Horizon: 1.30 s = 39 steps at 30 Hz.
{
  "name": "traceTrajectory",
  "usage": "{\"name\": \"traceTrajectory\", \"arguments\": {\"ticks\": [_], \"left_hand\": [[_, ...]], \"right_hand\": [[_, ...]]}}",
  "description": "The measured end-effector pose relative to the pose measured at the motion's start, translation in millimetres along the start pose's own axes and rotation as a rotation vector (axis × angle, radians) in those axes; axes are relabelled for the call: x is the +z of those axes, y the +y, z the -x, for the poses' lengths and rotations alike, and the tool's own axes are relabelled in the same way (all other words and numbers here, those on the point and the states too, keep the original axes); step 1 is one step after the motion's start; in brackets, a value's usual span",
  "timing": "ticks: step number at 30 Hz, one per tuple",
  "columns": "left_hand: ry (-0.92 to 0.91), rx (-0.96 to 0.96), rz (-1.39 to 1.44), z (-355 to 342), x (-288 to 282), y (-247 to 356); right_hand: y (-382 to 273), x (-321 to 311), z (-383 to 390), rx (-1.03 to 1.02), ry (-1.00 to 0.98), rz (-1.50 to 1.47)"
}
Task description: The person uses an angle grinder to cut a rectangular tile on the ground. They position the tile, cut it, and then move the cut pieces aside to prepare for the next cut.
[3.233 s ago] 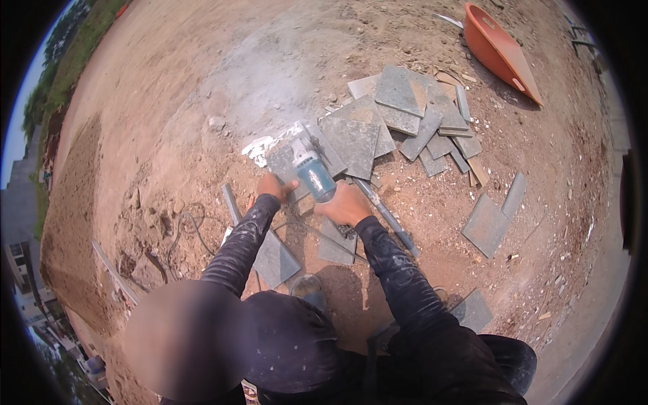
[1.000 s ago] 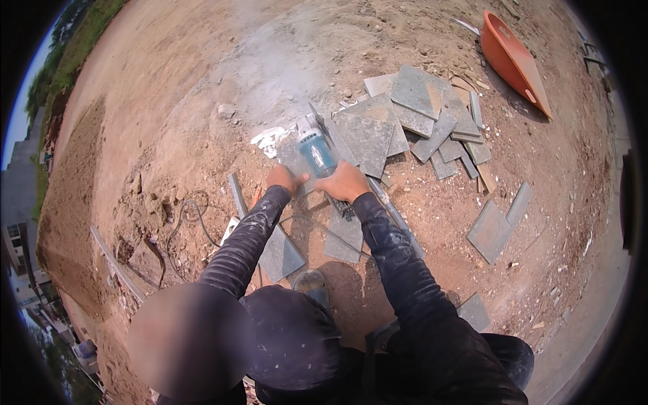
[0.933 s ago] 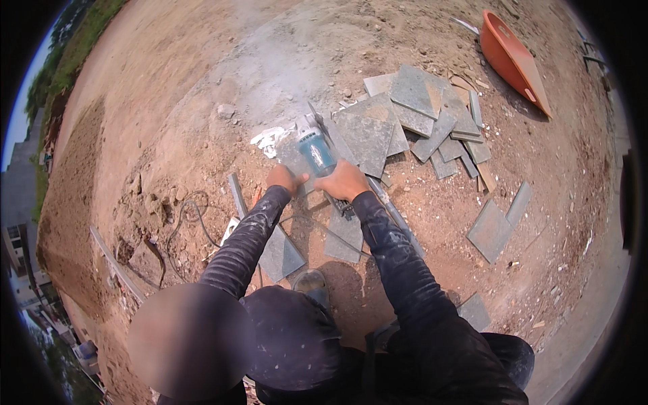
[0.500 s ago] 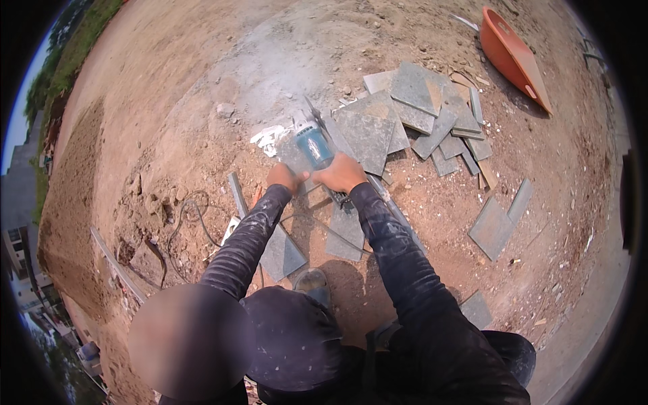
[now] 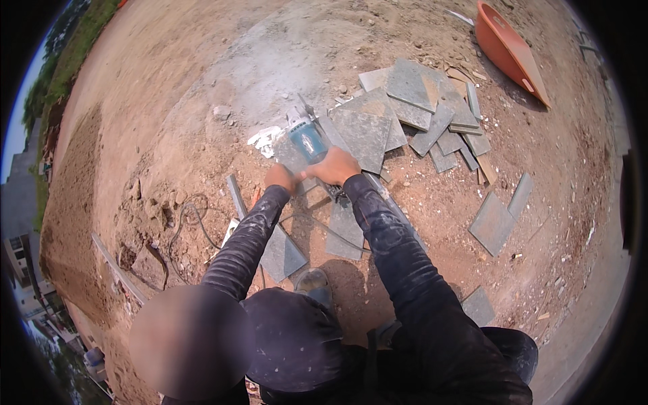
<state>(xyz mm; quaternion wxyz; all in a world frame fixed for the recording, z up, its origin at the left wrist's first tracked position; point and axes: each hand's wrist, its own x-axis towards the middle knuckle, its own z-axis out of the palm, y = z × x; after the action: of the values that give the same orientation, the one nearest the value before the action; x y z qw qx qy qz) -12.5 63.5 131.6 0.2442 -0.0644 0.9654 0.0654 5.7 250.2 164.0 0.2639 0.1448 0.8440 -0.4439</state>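
Observation:
My right hand (image 5: pixel 335 166) is wrapped round the rear of a teal handheld power cutter (image 5: pixel 308 142). The cutter's metal head and blade point away from me, over a grey stone slab (image 5: pixel 286 152). Closed at the slab's near edge, my left hand (image 5: pixel 279 177) seems to grip it, its thumb meeting my right hand; its fingertips are hidden. Pale dust hangs beyond the blade. Right of the cutter lies a larger grey slab (image 5: pixel 365 135). A crumpled white scrap (image 5: pixel 265 140) is on the left.
Several stone slabs (image 5: pixel 410 86) are piled at the far right, near an orange wheelbarrow tray (image 5: pixel 513 57). A dark cable (image 5: pixel 177 233) loops over the dirt on the left. Closer to my boot (image 5: pixel 313 283) are a cut slab (image 5: pixel 281 255) and another grey piece (image 5: pixel 343 233).
The view has shifted slightly. Both hands and the cutter keep nearly the same place over the slab, and the dust still hangs ahead of the blade.

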Motion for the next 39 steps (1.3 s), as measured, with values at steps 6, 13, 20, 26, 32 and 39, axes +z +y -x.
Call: {"name": "traceTrajectory", "arguments": {"ticks": [6, 13, 20, 26, 32, 39], "left_hand": [[-0.005, 0.004, 0.0, 0, -1, 1], [0.005, -0.023, 0.02, 2, -2, 3], [-0.014, -0.045, 0.058, 1, -3, 2], [-0.026, -0.074, 0.035, 3, -6, 8], [0.01, -0.076, 0.037, 8, -9, 11], [-0.005, -0.089, 0.035, 12, -14, 15]], "right_hand": [[-7, -6, 2, 0.009, -0.023, 0.0], [-14, -10, 2, 0.045, -0.049, 0.014], [-21, -10, -2, 0.08, -0.052, 0.039], [-21, -9, -4, 0.085, -0.057, 0.046], [-21, -8, -4, 0.09, -0.055, 0.052], [-17, -5, -6, 0.078, -0.044, 0.032]]}}
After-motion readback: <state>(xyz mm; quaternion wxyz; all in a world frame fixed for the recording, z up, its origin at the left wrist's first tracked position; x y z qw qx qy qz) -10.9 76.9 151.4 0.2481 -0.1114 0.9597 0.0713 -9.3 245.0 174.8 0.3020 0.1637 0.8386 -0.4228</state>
